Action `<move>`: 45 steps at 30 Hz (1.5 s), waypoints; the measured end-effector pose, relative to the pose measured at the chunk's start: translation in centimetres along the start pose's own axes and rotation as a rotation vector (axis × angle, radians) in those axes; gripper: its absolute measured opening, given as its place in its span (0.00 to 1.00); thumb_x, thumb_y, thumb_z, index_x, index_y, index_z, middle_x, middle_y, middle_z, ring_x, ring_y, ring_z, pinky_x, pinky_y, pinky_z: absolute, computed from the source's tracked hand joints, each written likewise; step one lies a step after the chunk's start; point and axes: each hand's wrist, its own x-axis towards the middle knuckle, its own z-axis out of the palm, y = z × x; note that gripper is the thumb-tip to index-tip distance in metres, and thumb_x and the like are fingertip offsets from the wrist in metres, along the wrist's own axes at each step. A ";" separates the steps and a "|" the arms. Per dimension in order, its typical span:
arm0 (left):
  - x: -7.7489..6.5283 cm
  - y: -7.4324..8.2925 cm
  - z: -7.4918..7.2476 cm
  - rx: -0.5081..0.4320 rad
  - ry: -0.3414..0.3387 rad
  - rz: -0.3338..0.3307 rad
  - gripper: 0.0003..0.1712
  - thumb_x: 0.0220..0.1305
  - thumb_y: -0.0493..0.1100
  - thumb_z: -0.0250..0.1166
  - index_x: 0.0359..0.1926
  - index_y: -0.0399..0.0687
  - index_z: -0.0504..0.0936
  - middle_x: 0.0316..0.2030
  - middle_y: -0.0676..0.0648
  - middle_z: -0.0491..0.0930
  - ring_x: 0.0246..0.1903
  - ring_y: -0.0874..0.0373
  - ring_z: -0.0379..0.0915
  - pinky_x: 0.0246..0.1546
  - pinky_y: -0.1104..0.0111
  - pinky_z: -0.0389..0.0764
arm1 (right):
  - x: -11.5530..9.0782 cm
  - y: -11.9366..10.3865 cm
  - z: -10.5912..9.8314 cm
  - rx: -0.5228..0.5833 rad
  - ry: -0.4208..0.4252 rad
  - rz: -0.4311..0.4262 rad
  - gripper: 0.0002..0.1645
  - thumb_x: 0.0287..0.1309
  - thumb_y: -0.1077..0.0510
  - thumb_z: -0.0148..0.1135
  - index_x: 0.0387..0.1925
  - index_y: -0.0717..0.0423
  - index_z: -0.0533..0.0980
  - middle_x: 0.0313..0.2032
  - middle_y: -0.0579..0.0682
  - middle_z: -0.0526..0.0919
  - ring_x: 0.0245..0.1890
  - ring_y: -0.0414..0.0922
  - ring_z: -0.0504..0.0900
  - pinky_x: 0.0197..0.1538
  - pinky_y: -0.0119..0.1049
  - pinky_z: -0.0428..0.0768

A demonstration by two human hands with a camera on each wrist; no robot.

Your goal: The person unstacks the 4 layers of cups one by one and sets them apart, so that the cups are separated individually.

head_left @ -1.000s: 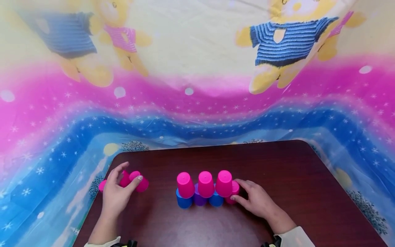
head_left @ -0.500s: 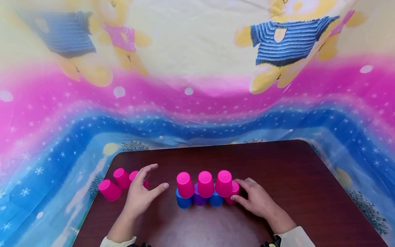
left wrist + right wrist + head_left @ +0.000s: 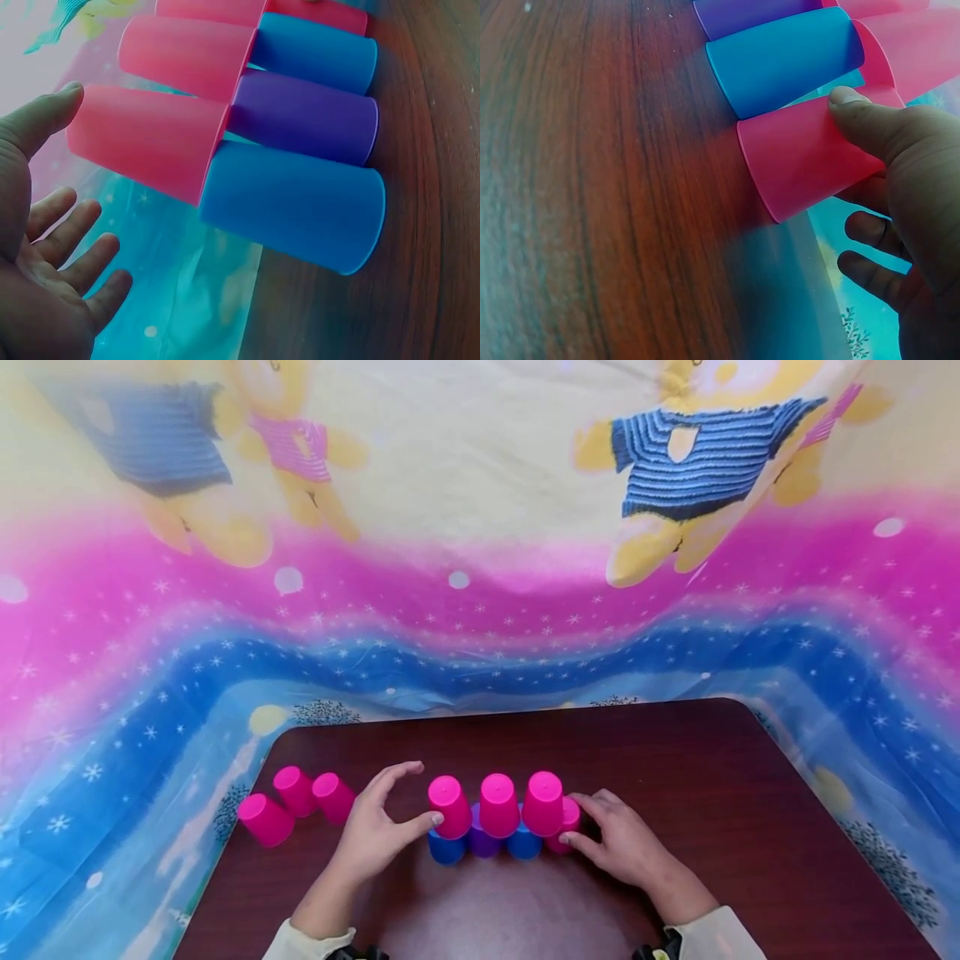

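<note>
Upside-down plastic cups stand in two tiers mid-table. The lower row has a blue cup point(image 3: 447, 849), a purple cup point(image 3: 484, 837), another blue cup point(image 3: 524, 843) and a pink cup point(image 3: 568, 817) at the right end. Three pink cups point(image 3: 498, 806) sit on top, bridging the lower ones. My right hand point(image 3: 626, 843) holds the lower pink cup between thumb and fingers, as the right wrist view also shows. At the other end, my left hand point(image 3: 375, 831) is spread beside the left upper pink cup point(image 3: 150, 139), thumb tip right at its side and fingers apart.
Three more upside-down pink cups point(image 3: 266, 820) stand apart at the table's left side. The dark wooden table point(image 3: 675, 760) has rounded far corners. A patterned cloth with bears point(image 3: 465, 635) hangs behind and around it.
My left hand has left the separate pink cups at the left and moved right, up to the stack's left end. My right hand stays on its pink cup.
</note>
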 end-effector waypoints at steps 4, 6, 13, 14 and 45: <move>0.1 0.0 0.6 -0.019 -0.006 -0.003 0.40 0.48 0.52 0.86 0.63 0.62 0.79 0.60 0.57 0.79 0.64 0.53 0.73 0.65 0.43 0.73 | 0.0 0.1 0.0 -0.001 -0.002 0.004 0.40 0.59 0.34 0.73 0.65 0.51 0.78 0.45 0.38 0.84 0.44 0.39 0.78 0.47 0.40 0.84; 0.2 0.0 0.9 -0.028 -0.012 -0.015 0.40 0.47 0.51 0.86 0.63 0.62 0.80 0.60 0.59 0.80 0.64 0.51 0.74 0.65 0.43 0.72 | 0.0 0.1 -0.1 0.000 0.000 0.007 0.40 0.58 0.34 0.73 0.65 0.51 0.78 0.44 0.38 0.84 0.44 0.39 0.78 0.47 0.40 0.84; 0.2 0.2 1.8 -0.023 -0.026 -0.036 0.40 0.46 0.53 0.86 0.62 0.65 0.81 0.58 0.60 0.80 0.61 0.54 0.76 0.62 0.42 0.76 | 0.0 0.1 0.1 0.004 0.012 -0.004 0.39 0.58 0.35 0.73 0.64 0.52 0.79 0.43 0.38 0.84 0.43 0.42 0.79 0.46 0.41 0.84; 0.2 0.2 1.9 -0.024 -0.026 -0.033 0.39 0.46 0.53 0.86 0.62 0.65 0.81 0.58 0.60 0.80 0.60 0.55 0.77 0.61 0.42 0.77 | 0.0 0.1 0.1 0.004 0.012 -0.007 0.39 0.59 0.35 0.73 0.64 0.52 0.79 0.43 0.38 0.84 0.43 0.42 0.79 0.46 0.41 0.84; -0.1 0.6 1.4 0.000 0.035 -0.117 0.35 0.48 0.51 0.86 0.58 0.62 0.83 0.54 0.57 0.83 0.57 0.54 0.78 0.59 0.47 0.79 | -0.2 0.1 0.3 0.004 0.013 0.006 0.40 0.58 0.34 0.73 0.64 0.53 0.79 0.43 0.38 0.84 0.42 0.40 0.79 0.46 0.40 0.84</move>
